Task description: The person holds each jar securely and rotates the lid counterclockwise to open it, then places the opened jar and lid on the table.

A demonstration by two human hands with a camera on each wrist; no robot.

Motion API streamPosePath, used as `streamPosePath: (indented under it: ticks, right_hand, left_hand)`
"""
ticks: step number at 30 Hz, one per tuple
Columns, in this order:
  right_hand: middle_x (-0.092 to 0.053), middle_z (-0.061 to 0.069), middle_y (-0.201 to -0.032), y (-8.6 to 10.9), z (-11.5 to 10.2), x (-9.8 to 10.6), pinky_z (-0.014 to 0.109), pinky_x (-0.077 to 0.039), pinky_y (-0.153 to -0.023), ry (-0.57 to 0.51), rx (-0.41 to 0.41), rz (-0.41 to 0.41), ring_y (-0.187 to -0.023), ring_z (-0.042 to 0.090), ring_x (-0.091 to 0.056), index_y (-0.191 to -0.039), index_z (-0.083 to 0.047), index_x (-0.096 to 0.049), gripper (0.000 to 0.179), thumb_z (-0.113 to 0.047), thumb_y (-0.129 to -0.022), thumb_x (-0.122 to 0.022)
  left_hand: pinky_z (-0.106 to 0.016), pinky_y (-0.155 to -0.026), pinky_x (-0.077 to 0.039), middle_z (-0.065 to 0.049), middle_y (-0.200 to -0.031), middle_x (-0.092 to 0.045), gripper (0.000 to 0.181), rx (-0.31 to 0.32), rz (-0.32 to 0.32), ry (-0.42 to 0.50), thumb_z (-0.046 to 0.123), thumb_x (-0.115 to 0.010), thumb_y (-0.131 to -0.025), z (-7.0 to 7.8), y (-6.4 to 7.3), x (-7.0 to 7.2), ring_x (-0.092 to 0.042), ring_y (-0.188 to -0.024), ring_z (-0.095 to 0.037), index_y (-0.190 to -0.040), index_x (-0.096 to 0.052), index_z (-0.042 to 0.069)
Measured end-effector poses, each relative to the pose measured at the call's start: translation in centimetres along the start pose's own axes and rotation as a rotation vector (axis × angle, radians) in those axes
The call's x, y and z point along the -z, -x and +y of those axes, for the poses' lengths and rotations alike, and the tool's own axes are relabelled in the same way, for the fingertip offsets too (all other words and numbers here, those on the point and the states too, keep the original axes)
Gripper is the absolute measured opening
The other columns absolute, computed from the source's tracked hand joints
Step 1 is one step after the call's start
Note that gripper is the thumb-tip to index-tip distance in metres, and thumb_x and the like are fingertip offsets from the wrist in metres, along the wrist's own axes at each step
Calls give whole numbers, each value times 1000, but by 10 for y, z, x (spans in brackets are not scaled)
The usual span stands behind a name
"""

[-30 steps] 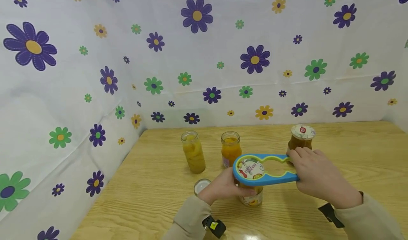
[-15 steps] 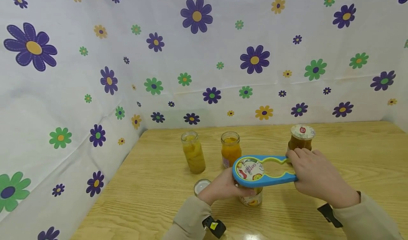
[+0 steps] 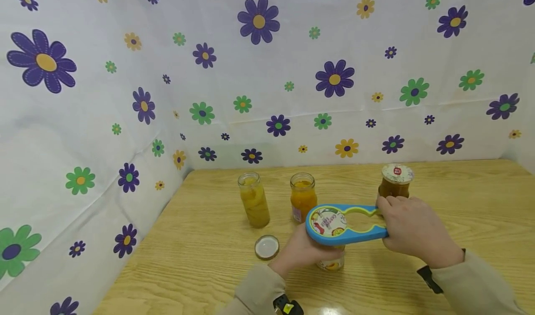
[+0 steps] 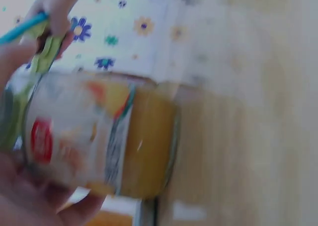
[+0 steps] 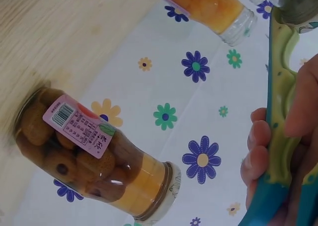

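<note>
In the head view my left hand (image 3: 305, 247) grips a glass fruit jar (image 3: 332, 263) that stands on the table. Its label and orange-yellow contents show in the left wrist view. A blue jar opener (image 3: 359, 239) with a yellow-green inner edge sits around the jar's printed lid (image 3: 328, 222). My right hand (image 3: 415, 231) holds the opener's handle end; curled fingers (image 5: 259, 132) show on it in the right wrist view. A loose metal lid (image 3: 266, 247) lies with its pale inside up, left of my left hand.
On the wooden table (image 3: 188, 264), an uncovered jar of yellow fruit (image 3: 255, 206) and an uncovered jar of orange fruit (image 3: 303, 199) stand behind. A lidded jar of brown fruit (image 5: 79, 151) stands behind my right hand. A flower-printed cloth (image 3: 234, 73) hangs behind.
My left hand has shifted its hold on the jar and its wrist has moved right, uncovering the loose lid. My right hand has moved slightly left and down with the opener handle.
</note>
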State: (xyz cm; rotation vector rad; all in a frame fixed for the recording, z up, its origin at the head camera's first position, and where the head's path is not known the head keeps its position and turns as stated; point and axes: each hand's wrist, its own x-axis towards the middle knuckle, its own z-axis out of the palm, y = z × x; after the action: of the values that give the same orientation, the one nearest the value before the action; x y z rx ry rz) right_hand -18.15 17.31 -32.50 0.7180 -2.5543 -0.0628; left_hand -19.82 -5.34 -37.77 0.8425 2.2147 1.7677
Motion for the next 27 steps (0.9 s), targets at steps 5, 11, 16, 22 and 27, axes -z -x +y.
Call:
streamPosePath:
  ticks: [5,11,16,22,27]
  right_hand:
    - [-40,-1,-56,-2,-2,-2,25,-31,-39,56,32,31,-45,10,-33,-76,-4,-51,28,-13,-54,-65]
    - [-41,0,-55,-4,-5,-4,25,-32,-37,72,47,59,-44,10,-34,-75,-3,-51,27,-13,-55,-64]
    - [-43,0,-56,-5,-7,-5,25,-32,-38,62,43,55,-44,9,-34,-74,-4,-50,28,-15,-54,-65]
    - [-44,0,-56,-4,-8,-3,24,-33,-38,51,34,44,-44,9,-34,-74,-4,-50,28,-14,-54,-66]
    - [-43,-1,-56,-4,-8,-2,24,-34,-38,51,45,57,-44,9,-35,-72,-5,-49,27,-15,-54,-67]
  left_hand:
    - [-26,-88,-41,0,-111,-55,58,10,225,121,6,-75,-68,1,2,-17,-52,-102,-12,-120,-48,10]
    - [-26,-89,-40,-5,-111,-55,63,-6,469,208,-3,-76,-63,2,3,-34,-51,-104,-17,-118,-47,3]
    - [-27,-88,-41,-6,-107,-58,59,-86,511,206,-5,-76,-61,1,2,-38,-54,-101,-17,-114,-51,2]
    - [-25,-87,-42,-4,-106,-60,57,-37,495,159,-5,-75,-62,0,3,-35,-54,-100,-15,-114,-53,2]
    - [-27,-89,-40,-7,-111,-56,58,32,417,238,-4,-71,-66,0,3,-30,-51,-105,-18,-119,-48,1]
